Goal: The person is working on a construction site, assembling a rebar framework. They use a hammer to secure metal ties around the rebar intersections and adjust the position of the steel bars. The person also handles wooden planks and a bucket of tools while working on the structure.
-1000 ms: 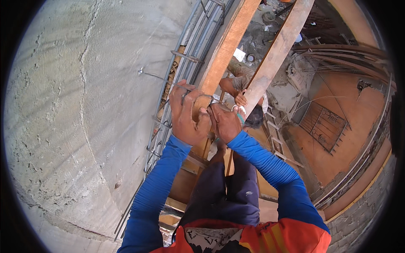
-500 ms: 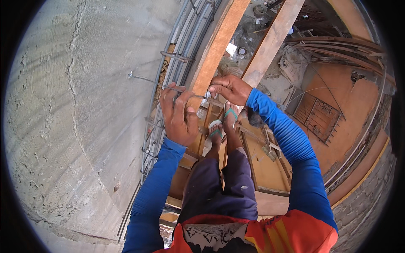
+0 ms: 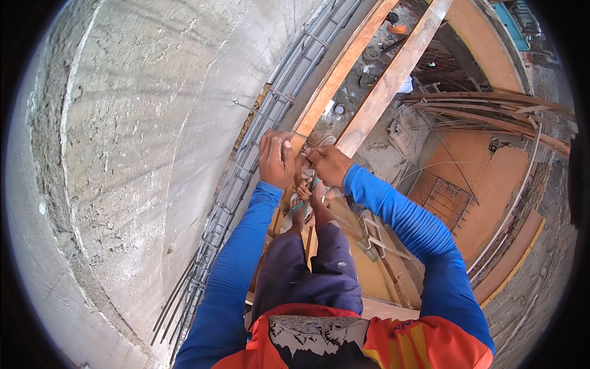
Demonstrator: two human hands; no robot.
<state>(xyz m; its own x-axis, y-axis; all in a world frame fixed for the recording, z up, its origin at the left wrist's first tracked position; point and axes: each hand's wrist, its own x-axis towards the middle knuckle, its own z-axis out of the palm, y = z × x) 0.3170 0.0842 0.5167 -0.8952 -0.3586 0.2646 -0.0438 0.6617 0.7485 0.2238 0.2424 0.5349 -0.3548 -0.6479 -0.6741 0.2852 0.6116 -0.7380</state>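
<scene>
My left hand (image 3: 276, 158) is closed at the edge of a long wooden plank (image 3: 344, 64), beside a steel rebar cage (image 3: 246, 160) that runs along the concrete wall (image 3: 129, 141). A thin stiff wire (image 3: 258, 114) sticks out from the cage to my left fingers. A hand's width to the right, my right hand (image 3: 329, 165) is closed on a small pale coil of wire (image 3: 319, 140). Below both hands are my feet in sandals (image 3: 307, 200), standing on the planks. What my fingers pinch is partly hidden.
A second plank (image 3: 399, 67) runs parallel on the right. Far below lie rubble, an orange-brown floor (image 3: 485, 178), a metal grate (image 3: 442, 200) and curved rebar bundles (image 3: 491, 104). A small wooden frame (image 3: 378, 237) lies by my right leg.
My right hand, stretched up along the plank half a second ago, has come back down close to my left hand. The left hand has stayed at the rebar cage.
</scene>
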